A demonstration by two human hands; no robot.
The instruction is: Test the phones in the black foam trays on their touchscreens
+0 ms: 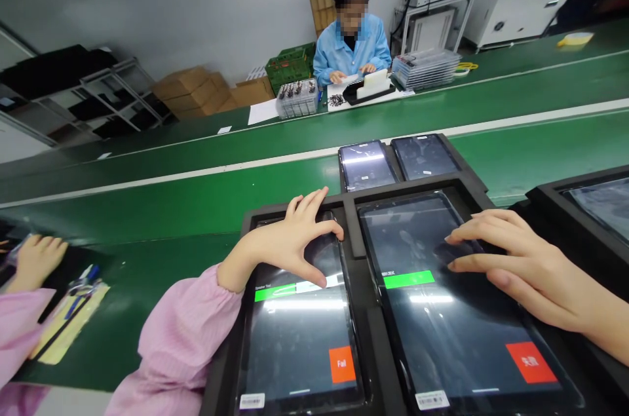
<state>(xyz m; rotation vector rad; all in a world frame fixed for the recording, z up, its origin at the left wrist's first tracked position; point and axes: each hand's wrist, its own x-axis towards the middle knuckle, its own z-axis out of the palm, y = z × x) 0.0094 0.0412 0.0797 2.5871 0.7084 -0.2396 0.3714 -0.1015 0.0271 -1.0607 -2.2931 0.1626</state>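
Two black tablets lie side by side in a dark foam tray (pixel 361 252), screens lit. On the left tablet (pixel 299 363) there is a green bar, a white bar and a red "Fail" box. My left hand (pixel 289 239) is spread over its upper part, the thumb near the white bar and the fingers at the top and right edge. The right tablet (pixel 417 331) shows a green bar and a red box with characters. Above its upper right side hovers my right hand (pixel 531 265), fingers apart and a little bent; whether the fingertips touch the glass I cannot tell.
Two more tablets (pixel 368 164) lie in a tray beyond. Another tray (pixel 565 196) stands at right. Across the green conveyor (pixel 196 187) a co-worker (pixel 351 42) in blue sits beside stacked clear trays (pixel 425 67). At left, another person's hand (pixel 39 259) is near pens (pixel 86 282).
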